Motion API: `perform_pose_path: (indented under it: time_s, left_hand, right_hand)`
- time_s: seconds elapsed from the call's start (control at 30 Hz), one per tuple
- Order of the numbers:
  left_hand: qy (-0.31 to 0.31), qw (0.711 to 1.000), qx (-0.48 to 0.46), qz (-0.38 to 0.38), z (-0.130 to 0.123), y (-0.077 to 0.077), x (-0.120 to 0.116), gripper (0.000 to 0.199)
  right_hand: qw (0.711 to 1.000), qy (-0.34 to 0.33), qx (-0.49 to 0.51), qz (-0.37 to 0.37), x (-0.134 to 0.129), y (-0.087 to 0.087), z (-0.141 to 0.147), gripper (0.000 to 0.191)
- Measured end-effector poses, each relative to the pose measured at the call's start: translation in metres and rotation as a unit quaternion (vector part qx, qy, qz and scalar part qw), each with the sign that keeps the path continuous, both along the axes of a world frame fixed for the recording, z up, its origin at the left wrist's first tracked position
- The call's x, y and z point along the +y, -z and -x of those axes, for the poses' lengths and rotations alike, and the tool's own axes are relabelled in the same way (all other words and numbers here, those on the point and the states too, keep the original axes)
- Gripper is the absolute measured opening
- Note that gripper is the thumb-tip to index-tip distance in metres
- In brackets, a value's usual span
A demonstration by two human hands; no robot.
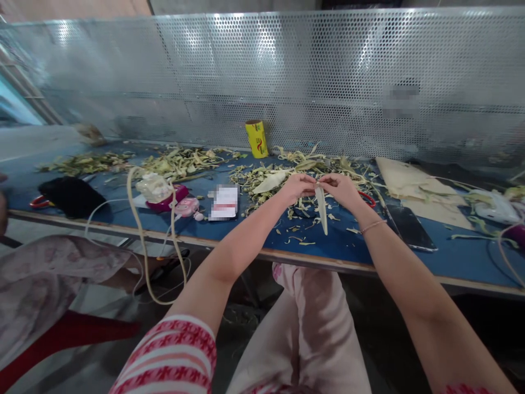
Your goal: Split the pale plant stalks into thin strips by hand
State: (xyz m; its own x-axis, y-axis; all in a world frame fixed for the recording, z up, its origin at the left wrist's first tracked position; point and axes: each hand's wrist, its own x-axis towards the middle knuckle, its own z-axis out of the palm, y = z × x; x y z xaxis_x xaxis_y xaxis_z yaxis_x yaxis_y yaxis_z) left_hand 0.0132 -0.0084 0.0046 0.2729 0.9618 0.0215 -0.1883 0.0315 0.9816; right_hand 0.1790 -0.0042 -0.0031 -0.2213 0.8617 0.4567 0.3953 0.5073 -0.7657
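My left hand (301,186) and my right hand (337,187) meet over the blue table (279,239), fingertips pinched together at the top of a pale green leaf strip (322,210). The strip hangs down from between them, its pointed end toward the table's front edge. Behind and around my hands lies a heap of cut green leaf scraps (256,178). A broad pale leaf piece (270,181) rests on the heap just left of my left hand. Part of a red scissors handle (368,199) shows beside my right hand.
A yellow tube (257,139) stands by the perforated metal panel (287,71). A card (224,202), a purple item (166,198) with a strap, and a black cloth (74,197) lie left. A phone (412,227) and brown paper (422,191) lie right. Another person's leg (53,273) is at left.
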Motion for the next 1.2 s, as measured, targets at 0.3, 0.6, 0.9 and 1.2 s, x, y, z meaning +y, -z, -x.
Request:
perform_pose_path:
  time_s: [0.3,0.6,0.9,1.2]
  left_hand:
    - [0.012,1.000,0.016,0.004,0.001,0.000,0.001,0.022]
    - [0.039,0.997,0.064,-0.006,0.000,-0.003,-0.004,0.034]
    - [0.035,0.998,0.045,0.008,-0.002,0.000,-0.002,0.034]
    - [0.061,0.995,-0.023,0.082,-0.003,-0.004,-0.001,0.011]
  right_hand:
    - [0.990,0.031,-0.118,-0.078,-0.002,-0.001,-0.003,0.015]
    - [0.979,0.036,-0.182,-0.081,-0.008,-0.006,-0.001,0.019]
    - [0.972,0.014,-0.202,-0.121,-0.002,-0.003,-0.009,0.017]
    - [0.930,0.021,-0.261,-0.257,-0.006,-0.006,-0.009,0.019]
